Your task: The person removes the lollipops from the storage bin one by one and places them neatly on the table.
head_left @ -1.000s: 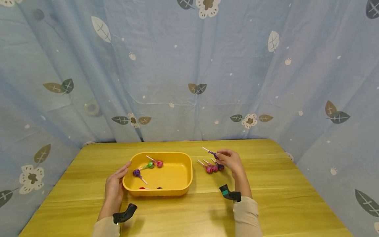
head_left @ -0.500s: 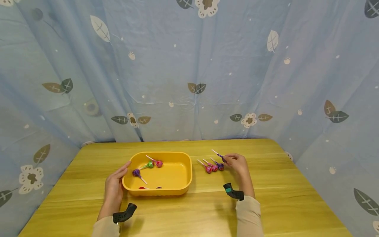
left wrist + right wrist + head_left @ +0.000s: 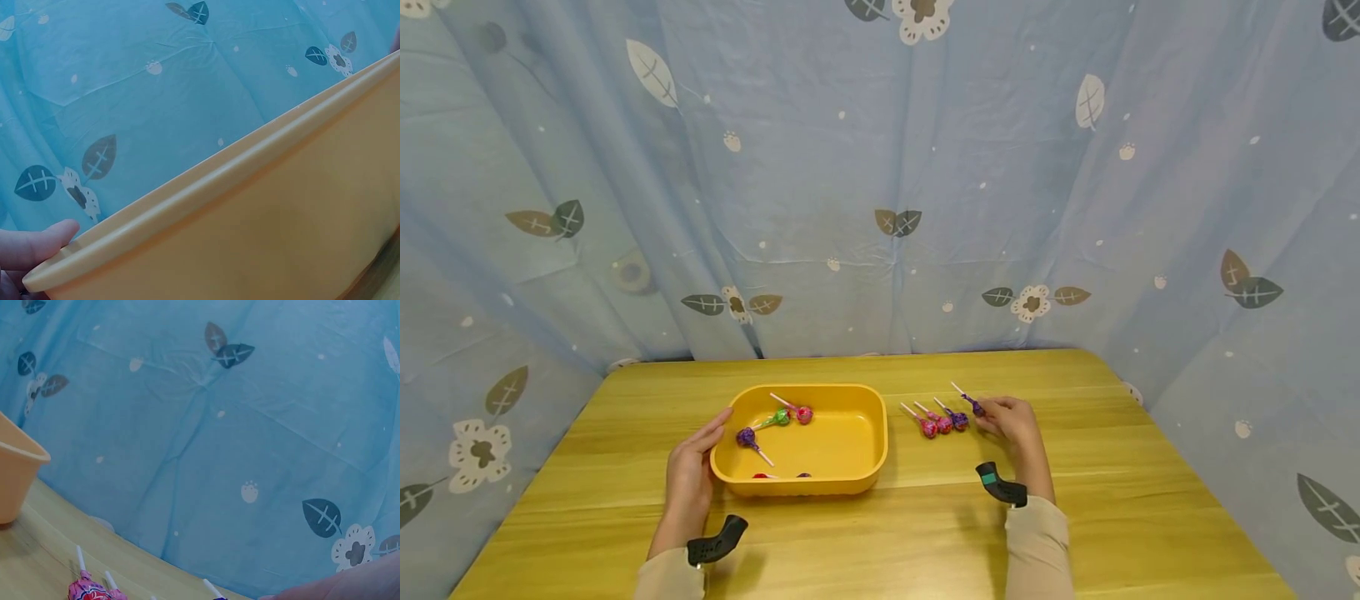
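Setting lollipops in a row [image 3: 943,425] seems in hand, at three o'clock from the yellow box [image 3: 805,487]. The right hand [image 3: 1017,423] pinches a purple lollipop [image 3: 977,409] at the row's three-o'clock end; the left hand [image 3: 688,475] grips the box's rim at nine. Next likely needs aligning, then loosening that pinch.

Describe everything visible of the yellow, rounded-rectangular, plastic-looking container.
The yellow, rounded-rectangular, plastic-looking container is open-topped, with a lipped rim and walls narrowing toward the base. It stands upright on the yellow wood-grained table, long sides running left to right. The person's bare left hand touches its left end and rim. Inside lie a pink-wrapped lollipop, a green-wrapped lollipop and a purple-wrapped lollipop; its near wall mostly hides something red and something purple.
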Available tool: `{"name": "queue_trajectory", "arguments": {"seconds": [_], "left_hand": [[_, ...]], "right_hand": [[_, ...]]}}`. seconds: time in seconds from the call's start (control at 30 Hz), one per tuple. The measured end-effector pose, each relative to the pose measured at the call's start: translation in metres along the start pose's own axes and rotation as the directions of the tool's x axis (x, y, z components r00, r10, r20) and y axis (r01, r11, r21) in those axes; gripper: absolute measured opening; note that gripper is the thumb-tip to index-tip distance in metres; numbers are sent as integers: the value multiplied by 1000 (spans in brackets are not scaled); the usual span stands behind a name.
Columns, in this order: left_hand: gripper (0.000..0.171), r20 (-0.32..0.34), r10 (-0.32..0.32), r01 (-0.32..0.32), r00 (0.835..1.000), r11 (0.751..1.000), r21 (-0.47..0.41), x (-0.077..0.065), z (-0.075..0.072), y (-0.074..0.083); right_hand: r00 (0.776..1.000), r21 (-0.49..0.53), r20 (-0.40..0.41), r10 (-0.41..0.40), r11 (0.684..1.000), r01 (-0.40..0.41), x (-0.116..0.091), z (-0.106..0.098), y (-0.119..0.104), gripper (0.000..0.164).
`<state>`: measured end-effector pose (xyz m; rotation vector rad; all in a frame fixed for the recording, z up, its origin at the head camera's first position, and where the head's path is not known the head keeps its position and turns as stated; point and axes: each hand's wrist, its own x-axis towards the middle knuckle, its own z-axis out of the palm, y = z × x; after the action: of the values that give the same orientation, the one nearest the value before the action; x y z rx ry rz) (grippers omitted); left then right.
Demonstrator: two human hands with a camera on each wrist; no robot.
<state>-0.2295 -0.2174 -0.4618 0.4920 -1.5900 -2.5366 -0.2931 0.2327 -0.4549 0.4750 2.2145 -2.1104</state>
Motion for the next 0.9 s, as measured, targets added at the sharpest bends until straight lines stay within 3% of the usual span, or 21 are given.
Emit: {"name": "queue_trajectory", "arguments": {"seconds": [0.17,0.47,0.7,0.9], "left_hand": [[32,1,3,-3,1000,1000,-3,0,-1,0],[30,2,4,-3,1000,1000,-17,0,-2,-1],[31,-15,-5,5,1000,1000,-14,1,0,0],[33,-9,-1,1,1000,1000,11,0,1,0]], "right_hand": [[999,33,-14,47,998,-47,3,0,5,37],[998,38,-43,51,998,-50,6,5,12,33],[997,-55,-72,14,998,-18,2,9,10,31],[995,-201,-92,-46,979,27,1,14,11,29]]}}
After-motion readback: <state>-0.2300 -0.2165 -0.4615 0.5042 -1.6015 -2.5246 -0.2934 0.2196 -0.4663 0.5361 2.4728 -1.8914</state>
